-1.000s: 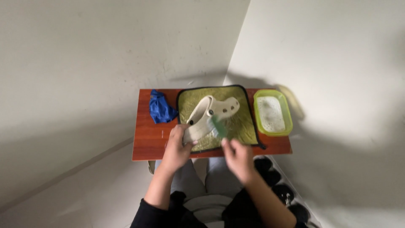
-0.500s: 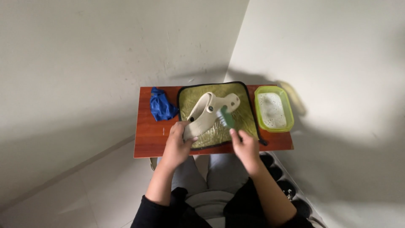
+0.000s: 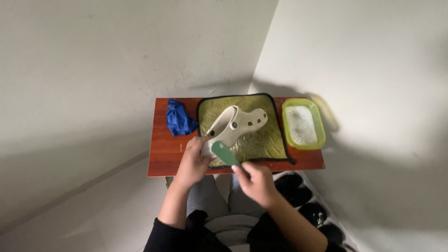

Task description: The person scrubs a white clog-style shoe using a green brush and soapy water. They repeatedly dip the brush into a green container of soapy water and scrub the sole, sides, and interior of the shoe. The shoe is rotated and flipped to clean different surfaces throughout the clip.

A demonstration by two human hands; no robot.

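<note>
A small reddish-brown table (image 3: 163, 154) stands in a corner between pale walls; on it lies a green mat (image 3: 261, 142) with a dark border, bearing a cream clog (image 3: 235, 125) tipped on its side; the left hand (image 3: 192, 161) grips the clog's heel end; the right hand (image 3: 255, 182) holds a green brush (image 3: 225, 153) whose head touches the clog near the heel; a crumpled blue cloth (image 3: 177, 119) lies left of the mat; a green tub (image 3: 302, 125) of foamy water sits to its right; dark shoes (image 3: 308, 205) rest on the floor below.
</note>
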